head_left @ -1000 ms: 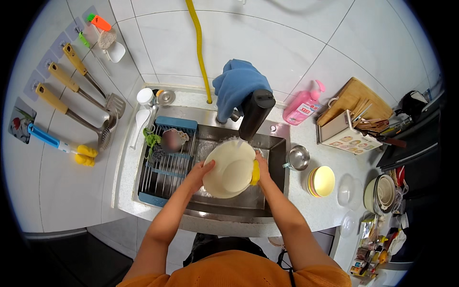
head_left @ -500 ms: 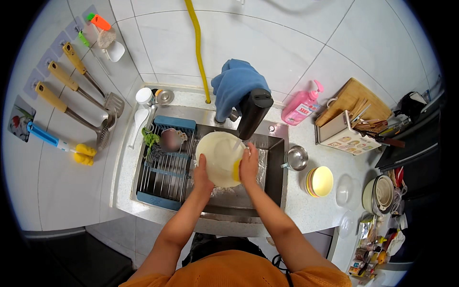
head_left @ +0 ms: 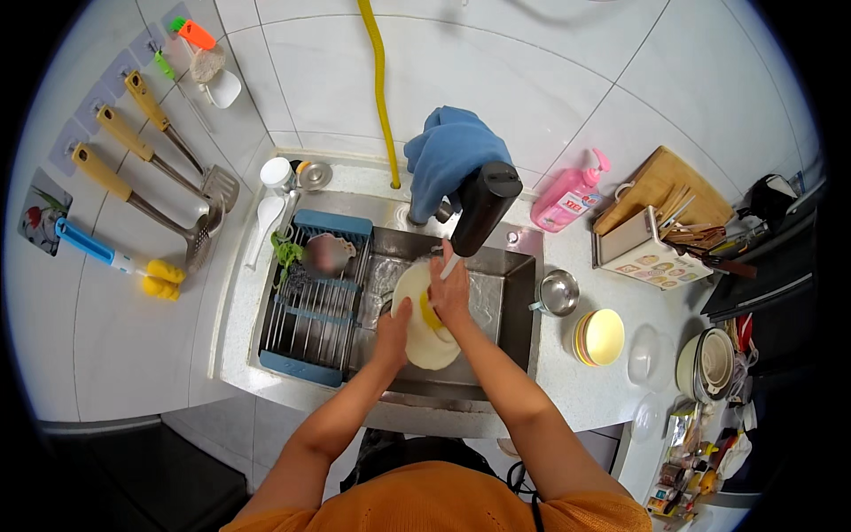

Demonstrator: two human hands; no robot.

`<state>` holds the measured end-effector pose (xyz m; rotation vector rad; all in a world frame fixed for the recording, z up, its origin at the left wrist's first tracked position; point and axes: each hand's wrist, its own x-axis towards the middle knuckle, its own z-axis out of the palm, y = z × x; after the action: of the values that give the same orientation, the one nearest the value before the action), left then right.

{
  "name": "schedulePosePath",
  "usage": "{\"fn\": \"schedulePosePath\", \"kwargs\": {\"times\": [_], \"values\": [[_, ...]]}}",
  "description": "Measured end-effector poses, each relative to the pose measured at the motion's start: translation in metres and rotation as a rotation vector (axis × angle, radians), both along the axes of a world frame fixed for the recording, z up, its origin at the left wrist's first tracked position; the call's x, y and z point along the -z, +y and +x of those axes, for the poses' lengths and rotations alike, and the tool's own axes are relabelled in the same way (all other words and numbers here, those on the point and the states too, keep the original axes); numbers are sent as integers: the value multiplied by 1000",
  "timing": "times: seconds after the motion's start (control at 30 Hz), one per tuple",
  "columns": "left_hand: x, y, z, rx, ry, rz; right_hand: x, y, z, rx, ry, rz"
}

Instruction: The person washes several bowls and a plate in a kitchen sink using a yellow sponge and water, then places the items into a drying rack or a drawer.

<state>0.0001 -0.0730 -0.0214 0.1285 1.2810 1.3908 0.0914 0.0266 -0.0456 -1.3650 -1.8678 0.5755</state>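
Note:
A pale round plate (head_left: 415, 319) is tilted over the steel sink (head_left: 510, 293). My left hand (head_left: 391, 332) grips its left lower edge. My right hand (head_left: 450, 288) presses a yellow sponge (head_left: 429, 315) against the plate's face. A thin stream of water runs from the black faucet (head_left: 481, 206) down to my right hand.
A blue dish rack (head_left: 310, 306) with a small dish and greens sits in the sink's left half. On the counter to the right are a steel cup (head_left: 558, 293), stacked yellow bowls (head_left: 598, 338), a pink soap bottle (head_left: 572, 195) and a utensil box (head_left: 651, 248). Ladles hang on the left wall.
The plate has moved from facing up near the sink's front to a tilted position under the faucet. My right hand has slid onto its face with the sponge.

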Motion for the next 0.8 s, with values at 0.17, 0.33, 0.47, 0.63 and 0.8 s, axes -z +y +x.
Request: {"fn": "schedulePosePath", "kwargs": {"times": [0.17, 0.33, 0.47, 0.63, 0.8], "values": [[8, -5, 6, -36, -34, 4, -18, 16, 16, 277, -121, -22], [-8, 0, -2, -47, -63, 0, 1, 12, 27, 351, -44, -198], [-13, -2, -3, -5, -46, -13, 24, 28, 33, 267, -87, -478], [25, -8, -1, 212, 109, 6, 30, 33, 13, 84, -134, -620], [20, 0, 0, -10, -13, -84, -13, -9, -16, 50, 40, -531]]}}
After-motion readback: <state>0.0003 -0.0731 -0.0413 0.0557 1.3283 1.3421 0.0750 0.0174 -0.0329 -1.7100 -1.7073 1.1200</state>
